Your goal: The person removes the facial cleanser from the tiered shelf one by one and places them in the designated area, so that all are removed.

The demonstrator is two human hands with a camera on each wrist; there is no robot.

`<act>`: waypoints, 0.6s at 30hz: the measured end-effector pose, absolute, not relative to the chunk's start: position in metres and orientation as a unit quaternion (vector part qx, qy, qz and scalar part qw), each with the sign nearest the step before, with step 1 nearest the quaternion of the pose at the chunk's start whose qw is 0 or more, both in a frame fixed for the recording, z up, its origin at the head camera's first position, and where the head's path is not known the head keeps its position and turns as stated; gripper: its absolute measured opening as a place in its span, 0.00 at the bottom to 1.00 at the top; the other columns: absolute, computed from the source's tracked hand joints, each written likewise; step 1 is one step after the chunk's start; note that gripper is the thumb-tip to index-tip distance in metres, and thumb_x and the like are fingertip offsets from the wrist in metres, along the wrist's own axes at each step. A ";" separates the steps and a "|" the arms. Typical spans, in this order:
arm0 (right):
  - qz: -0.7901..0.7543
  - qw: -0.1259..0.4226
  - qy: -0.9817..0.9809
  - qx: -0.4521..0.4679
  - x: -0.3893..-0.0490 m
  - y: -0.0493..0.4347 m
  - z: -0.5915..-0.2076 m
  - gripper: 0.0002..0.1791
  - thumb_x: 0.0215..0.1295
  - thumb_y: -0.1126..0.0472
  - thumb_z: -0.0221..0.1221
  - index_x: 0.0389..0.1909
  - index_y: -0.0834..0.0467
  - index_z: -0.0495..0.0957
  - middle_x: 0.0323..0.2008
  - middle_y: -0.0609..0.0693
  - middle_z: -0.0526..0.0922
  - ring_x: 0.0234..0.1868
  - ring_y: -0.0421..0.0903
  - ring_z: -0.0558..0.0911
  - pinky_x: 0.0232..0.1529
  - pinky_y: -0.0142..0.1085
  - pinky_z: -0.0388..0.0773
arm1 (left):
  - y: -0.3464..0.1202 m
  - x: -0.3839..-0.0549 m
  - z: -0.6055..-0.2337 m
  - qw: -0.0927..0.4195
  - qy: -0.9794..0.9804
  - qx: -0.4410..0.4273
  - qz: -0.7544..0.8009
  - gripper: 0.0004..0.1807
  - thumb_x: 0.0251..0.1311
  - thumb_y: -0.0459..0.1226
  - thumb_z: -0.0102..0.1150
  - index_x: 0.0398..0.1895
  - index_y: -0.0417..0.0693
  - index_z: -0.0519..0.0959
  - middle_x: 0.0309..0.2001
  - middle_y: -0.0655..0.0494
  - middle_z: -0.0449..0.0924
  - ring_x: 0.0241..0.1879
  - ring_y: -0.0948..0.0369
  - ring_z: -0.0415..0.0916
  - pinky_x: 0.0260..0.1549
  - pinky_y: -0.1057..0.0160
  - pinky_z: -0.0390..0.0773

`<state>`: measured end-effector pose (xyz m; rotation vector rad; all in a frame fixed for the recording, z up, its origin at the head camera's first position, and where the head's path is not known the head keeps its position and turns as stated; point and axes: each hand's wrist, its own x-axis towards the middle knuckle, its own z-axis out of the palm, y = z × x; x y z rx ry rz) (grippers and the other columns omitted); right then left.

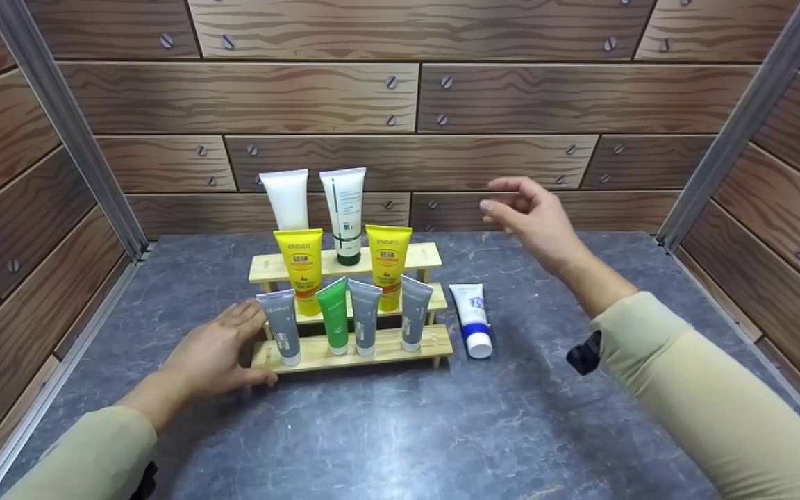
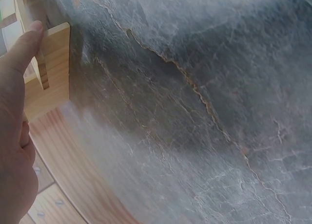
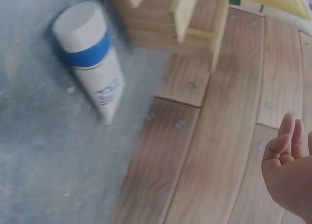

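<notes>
Head view: a white plastic squeeze tube with a blue band and white cap (image 1: 471,316) lies on the dark grey marbled tabletop (image 1: 511,423), just beside the right end of a pale wooden three-tier display stand (image 1: 387,340). The tube's long axis runs roughly front to back, cap towards the person and flat crimped end towards the wood-patterned back wall (image 1: 497,163). The right hand (image 1: 539,226) looks to be the nearer one, since the stand comes between the tube and the left hand (image 1: 212,351). From the right hand, the tube lies to the left, lower down and closer to the person; any reach for it would likely have to come down and inward, with finger and thumb straddling the tube's width.

The right hand hangs in the air, fingers loosely bent, thumb apart from the forefinger, holding nothing; the right wrist view also shows it well apart from the tube. The left hand grips the left end of the stand, thumb at the front of the lowest tier and fingers reaching back along the side; how firmly it presses, I cannot tell.
</notes>
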<state>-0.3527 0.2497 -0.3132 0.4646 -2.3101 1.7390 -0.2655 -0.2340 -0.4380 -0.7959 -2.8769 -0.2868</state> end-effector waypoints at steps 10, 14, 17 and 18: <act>0.575 0.106 -0.784 0.207 -0.350 0.219 -0.270 0.20 0.72 0.59 0.69 0.61 0.57 0.80 0.50 0.52 0.87 0.47 0.48 0.86 0.43 0.34 0.85 | -0.235 -0.267 -0.438 0.070 -0.956 -0.267 -0.098 0.59 0.52 0.61 0.78 0.77 0.31 0.66 0.77 0.33 0.62 0.77 0.37 0.60 0.77 0.39 0.58; 0.578 0.105 -0.777 0.224 -0.349 0.206 -0.256 0.19 0.71 0.60 0.70 0.60 0.56 0.81 0.51 0.55 0.87 0.49 0.51 0.86 0.45 0.34 0.86 | -0.235 -0.267 -0.438 0.072 -0.955 -0.269 -0.097 0.59 0.53 0.61 0.77 0.77 0.31 0.66 0.77 0.33 0.62 0.77 0.36 0.60 0.77 0.39 0.58; 0.588 0.105 -0.767 0.237 -0.349 0.197 -0.248 0.18 0.71 0.62 0.70 0.59 0.57 0.82 0.51 0.58 0.87 0.50 0.51 0.86 0.49 0.34 0.86 | -0.235 -0.267 -0.438 0.072 -0.955 -0.271 -0.094 0.58 0.53 0.61 0.77 0.77 0.31 0.66 0.77 0.33 0.62 0.77 0.37 0.60 0.77 0.39 0.58; 0.589 0.103 -0.764 0.242 -0.348 0.194 -0.246 0.18 0.71 0.63 0.70 0.59 0.57 0.82 0.51 0.59 0.87 0.50 0.50 0.86 0.51 0.35 0.86 | -0.235 -0.267 -0.438 0.072 -0.955 -0.272 -0.094 0.58 0.53 0.61 0.77 0.77 0.31 0.66 0.77 0.33 0.62 0.77 0.37 0.60 0.77 0.39 0.58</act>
